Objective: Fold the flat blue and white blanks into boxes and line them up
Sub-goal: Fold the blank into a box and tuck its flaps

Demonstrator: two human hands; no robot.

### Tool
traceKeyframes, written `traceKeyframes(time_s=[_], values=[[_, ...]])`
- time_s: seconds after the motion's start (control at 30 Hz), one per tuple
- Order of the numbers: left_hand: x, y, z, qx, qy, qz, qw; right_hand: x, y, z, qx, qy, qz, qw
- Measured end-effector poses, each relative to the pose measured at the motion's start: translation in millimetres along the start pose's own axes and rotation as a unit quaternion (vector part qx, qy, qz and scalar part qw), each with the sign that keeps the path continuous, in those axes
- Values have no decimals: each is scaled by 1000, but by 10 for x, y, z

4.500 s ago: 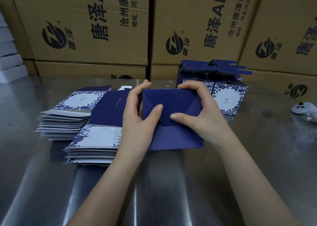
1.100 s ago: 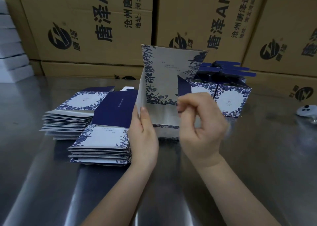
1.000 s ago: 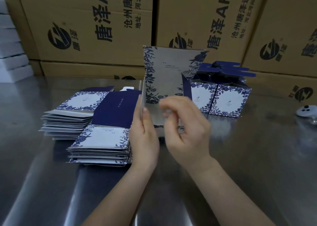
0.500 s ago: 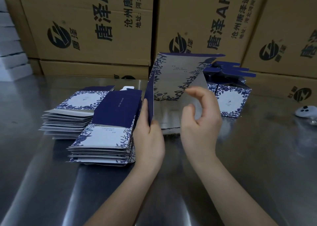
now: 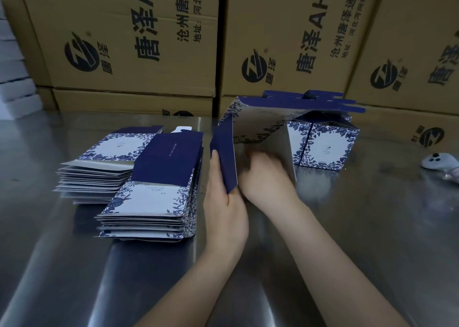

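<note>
Head view shows the box (image 5: 258, 123) half opened and held up over the table (image 5: 372, 227), between the blanks (image 5: 149, 202) on the left and the finished boxes (image 5: 323, 145) on the right. The left hand (image 5: 223, 210) grips the blue side panel from outside, thumb along its face and fingers curled behind its near edge. The right hand (image 5: 263, 177) is in the hollow of the box and blurred, so I cannot tell whether its fingers are straight or curled, or whether they hold a flap.

To do this step well, I judge that the left hand should keep the blue panel steady as a hinge while the right pushes the walls apart from within until the corners sit square (pressing near the creases, not mid-panel, spares the card a dent). Only then should the end flaps be tucked.

The blue panel's long edge stands near upright, its top leaning a little left, so the long axis looks roughly vertical. The hollow side seems to face the person, and the flowered white panel slopes away toward the finished boxes. Whether the lower end touches the table is hidden
</note>
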State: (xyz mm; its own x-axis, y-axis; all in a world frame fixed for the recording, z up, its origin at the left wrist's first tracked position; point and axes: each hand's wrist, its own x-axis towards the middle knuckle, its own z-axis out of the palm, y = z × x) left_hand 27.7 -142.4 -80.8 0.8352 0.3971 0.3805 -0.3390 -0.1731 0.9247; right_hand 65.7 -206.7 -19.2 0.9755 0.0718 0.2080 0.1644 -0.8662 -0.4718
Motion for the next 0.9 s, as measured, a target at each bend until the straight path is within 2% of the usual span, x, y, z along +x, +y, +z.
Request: traceKeyframes(time_s=[0.1,0.17,0.3,0.7,0.9], values=[[-15,-16,27,-12,6,-14,1000,128,-24,12,-55,-95,13,994],[-16,-24,26,-30,13,-24,999,191,-35,47,-106,-145,-15,984],[4,-34,6,-62,20,-24,998,246,-52,98,-143,-199,-37,969],[18,-80,5,-78,32,-47,995,431,-3,298,-219,-247,-12,944],[18,-80,7,-82,38,-38,995,438,-28,253,-182,-250,-23,951]])
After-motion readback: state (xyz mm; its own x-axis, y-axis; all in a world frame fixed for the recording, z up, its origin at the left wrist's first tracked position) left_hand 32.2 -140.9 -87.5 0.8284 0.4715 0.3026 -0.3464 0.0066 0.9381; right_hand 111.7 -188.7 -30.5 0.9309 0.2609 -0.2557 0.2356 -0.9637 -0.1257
